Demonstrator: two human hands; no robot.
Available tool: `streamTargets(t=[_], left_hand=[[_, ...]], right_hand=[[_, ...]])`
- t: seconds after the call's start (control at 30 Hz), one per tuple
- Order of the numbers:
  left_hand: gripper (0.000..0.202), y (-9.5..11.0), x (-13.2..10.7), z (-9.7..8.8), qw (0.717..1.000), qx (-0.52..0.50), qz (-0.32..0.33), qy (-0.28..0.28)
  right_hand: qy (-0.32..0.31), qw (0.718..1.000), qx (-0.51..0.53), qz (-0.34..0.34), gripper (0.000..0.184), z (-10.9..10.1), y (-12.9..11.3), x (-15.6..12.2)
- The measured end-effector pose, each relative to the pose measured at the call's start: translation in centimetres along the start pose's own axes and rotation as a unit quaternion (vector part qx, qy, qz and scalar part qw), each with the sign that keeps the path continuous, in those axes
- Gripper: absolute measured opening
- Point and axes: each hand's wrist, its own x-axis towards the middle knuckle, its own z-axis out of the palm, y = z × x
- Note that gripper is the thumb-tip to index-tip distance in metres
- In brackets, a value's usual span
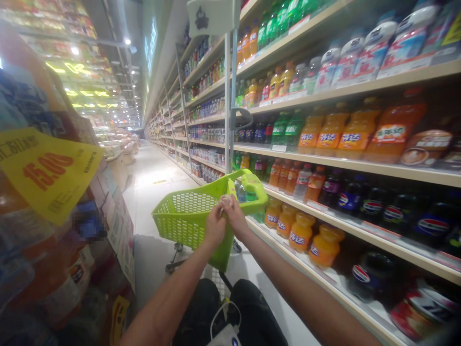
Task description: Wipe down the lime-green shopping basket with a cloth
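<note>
My left hand (215, 225) and my right hand (236, 217) meet over the near side of a green shopping cart (173, 225). The fingers of both are closed in a pinch around something small and pale, too blurred to name. Just right of my right hand lies the thick green handle (256, 188) of the cart. Mesh walls form the cart's basket, which stands on wheels on the floor in front of my knees.
Shelves (360, 166) of drink bottles run along the right side, close to my right arm. A display of bottles with a yellow price sign (50, 170) stands close on the left. The pale-tiled aisle floor (153, 166) stretches ahead. A white cable (212, 323) loops over my lap.
</note>
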Motion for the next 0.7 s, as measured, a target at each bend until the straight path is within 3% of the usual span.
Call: streamTargets(t=[0.13, 0.23, 0.3, 0.37, 0.47, 0.57, 0.63, 0.7], left_hand=[[0.026, 0.0, 0.2, 0.7, 0.974, -0.18, -0.134, 0.025], [0.026, 0.2, 0.3, 0.1, 0.954, -0.229, -0.181, 0.064], [0.026, 0.3, 0.3, -0.5, 0.945, -0.245, -0.212, 0.048], [0.024, 0.6, 0.4, -1.1, 0.94, -0.244, -0.238, 0.013], [0.019, 1.1, 0.7, -1.5, 0.948, -0.179, -0.258, -0.057], [0.012, 1.5, 1.0, -1.4, 0.947, -0.111, -0.278, -0.119], [0.01, 1.5, 1.2, -1.1, 0.947, -0.098, -0.28, -0.127], [0.012, 1.5, 1.4, -0.7, 0.95, -0.08, -0.275, -0.121]], right_hand=[[-0.053, 0.986, -0.149, -0.058, 0.061, -1.1, -0.5, -1.3], [-0.075, 0.971, -0.207, -0.091, 0.056, -2.1, -1.4, -1.5], [-0.068, 0.955, -0.254, -0.139, 0.058, -2.9, -2.2, -1.2], [-0.095, 0.922, -0.308, -0.216, 0.058, -3.8, -2.9, -0.9], [-0.18, 0.833, -0.41, -0.323, 0.055, -4.9, -3.3, -1.0], [-0.222, 0.757, -0.491, -0.371, 0.054, -5.7, -2.6, -1.4], [-0.228, 0.734, -0.512, -0.385, 0.05, -6.5, -2.0, -1.3], [-0.2, 0.733, -0.518, -0.394, 0.045, -7.5, -1.5, -0.6]])
